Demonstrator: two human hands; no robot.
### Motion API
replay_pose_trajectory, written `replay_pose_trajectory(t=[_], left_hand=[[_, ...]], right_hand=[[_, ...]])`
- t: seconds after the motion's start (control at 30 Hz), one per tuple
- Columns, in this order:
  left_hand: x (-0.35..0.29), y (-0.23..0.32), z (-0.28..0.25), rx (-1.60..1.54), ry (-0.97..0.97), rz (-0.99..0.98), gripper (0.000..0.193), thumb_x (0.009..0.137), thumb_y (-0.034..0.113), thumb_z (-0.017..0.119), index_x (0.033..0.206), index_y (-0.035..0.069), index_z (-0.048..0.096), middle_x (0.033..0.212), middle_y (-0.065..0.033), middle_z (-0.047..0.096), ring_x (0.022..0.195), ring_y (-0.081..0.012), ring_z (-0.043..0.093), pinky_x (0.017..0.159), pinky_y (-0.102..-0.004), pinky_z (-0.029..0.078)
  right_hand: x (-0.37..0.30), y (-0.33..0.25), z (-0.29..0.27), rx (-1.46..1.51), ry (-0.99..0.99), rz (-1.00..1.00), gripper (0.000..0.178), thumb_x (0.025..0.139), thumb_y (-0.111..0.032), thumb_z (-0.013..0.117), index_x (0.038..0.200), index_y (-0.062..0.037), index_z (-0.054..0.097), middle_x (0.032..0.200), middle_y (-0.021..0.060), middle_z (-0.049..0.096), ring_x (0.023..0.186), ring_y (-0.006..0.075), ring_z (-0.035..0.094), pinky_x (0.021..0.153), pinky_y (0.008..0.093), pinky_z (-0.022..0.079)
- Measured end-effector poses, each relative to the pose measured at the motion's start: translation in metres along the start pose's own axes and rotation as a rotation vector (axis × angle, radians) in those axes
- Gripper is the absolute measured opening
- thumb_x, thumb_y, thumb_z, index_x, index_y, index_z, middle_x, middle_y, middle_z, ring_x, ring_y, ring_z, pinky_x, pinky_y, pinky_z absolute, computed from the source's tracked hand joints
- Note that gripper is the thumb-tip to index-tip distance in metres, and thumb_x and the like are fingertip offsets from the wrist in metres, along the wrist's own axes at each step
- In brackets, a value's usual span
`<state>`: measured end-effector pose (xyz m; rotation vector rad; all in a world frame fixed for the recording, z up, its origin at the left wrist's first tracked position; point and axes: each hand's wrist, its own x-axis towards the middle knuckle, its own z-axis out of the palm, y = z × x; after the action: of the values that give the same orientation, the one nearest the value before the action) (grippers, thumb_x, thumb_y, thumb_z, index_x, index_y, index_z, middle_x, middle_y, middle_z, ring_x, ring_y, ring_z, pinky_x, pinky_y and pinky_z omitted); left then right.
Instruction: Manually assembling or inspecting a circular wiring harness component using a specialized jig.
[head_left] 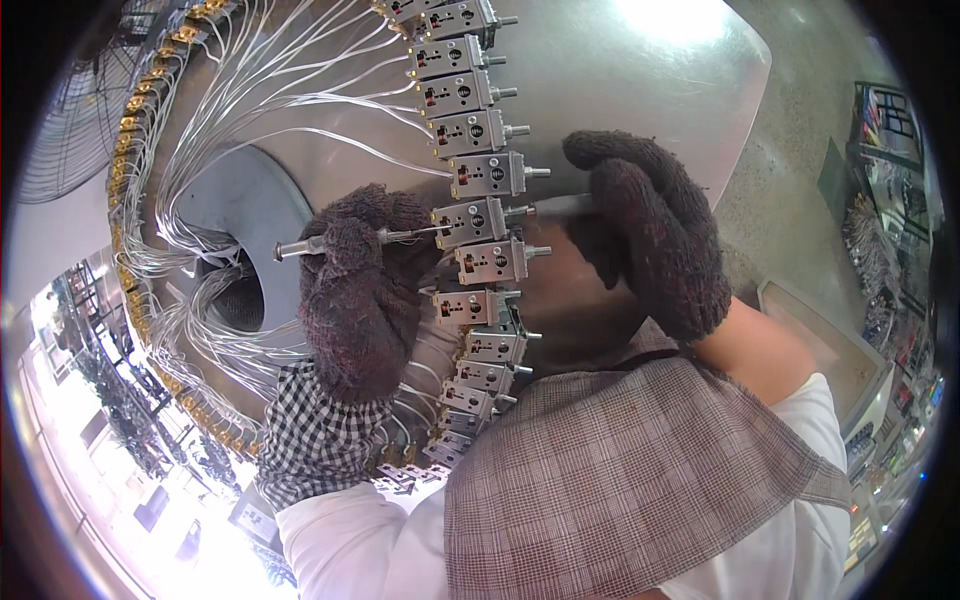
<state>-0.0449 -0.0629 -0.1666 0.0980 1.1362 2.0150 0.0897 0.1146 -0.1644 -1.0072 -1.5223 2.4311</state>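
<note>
My left hand point(362, 290), in a dark knitted glove, is closed around a slim metal tool with a thin shaft point(408, 235). The tool's tip reaches the face of a small boxy metal control unit point(470, 222) that has a threaded shaft on its right. On that shaft's side is my right hand point(655, 235), also gloved, with its fingers bent. A silvery piece point(565, 204) runs from near the unit's shaft toward the right glove; its far end is hidden there, so its kind cannot be made out.
Similar metal units point(458, 93) form a curved row above and below. Thin silvery wires point(290, 100) run from them to a ring rim with brass-coloured fittings point(130, 125). A grey round hub point(250, 190) stands inside the ring. A fan point(75, 130) is at upper left, a metal tabletop point(620, 80) beyond.
</note>
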Motion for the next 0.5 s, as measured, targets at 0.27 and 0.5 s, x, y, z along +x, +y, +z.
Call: replay_pose_trajectory(t=[0.27, 0.5], left_hand=[[0.004, 0.0, -0.001, -0.04, -0.077, 0.001, 0.027, 0.088, 0.021, 0.05, 0.109, 0.004, 0.05, 0.104, -0.0154, 0.057, 0.095, -0.0302, 0.058, 0.076, -0.0401, 0.054], [-0.002, 0.003, -0.008, -0.025, -0.024, -0.015, 0.029, 0.088, 0.022, 0.051, 0.11, 0.003, 0.049, 0.104, -0.0159, 0.057, 0.095, -0.0305, 0.058, 0.077, -0.0406, 0.054]], right_hand=[[0.005, 0.012, -0.005, -0.332, -0.015, -0.367, 0.027, 0.088, -0.014, 0.05, 0.112, -0.0014, 0.052, 0.089, 0.0102, 0.058, 0.058, 0.0109, 0.054, 0.048, 0.0244, 0.046], [0.008, 0.014, 0.003, -0.413, 0.015, -0.406, 0.03, 0.087, -0.021, 0.053, 0.109, -0.0006, 0.052, 0.07, 0.0071, 0.059, 0.054, 0.0101, 0.054, 0.04, 0.0212, 0.04]])
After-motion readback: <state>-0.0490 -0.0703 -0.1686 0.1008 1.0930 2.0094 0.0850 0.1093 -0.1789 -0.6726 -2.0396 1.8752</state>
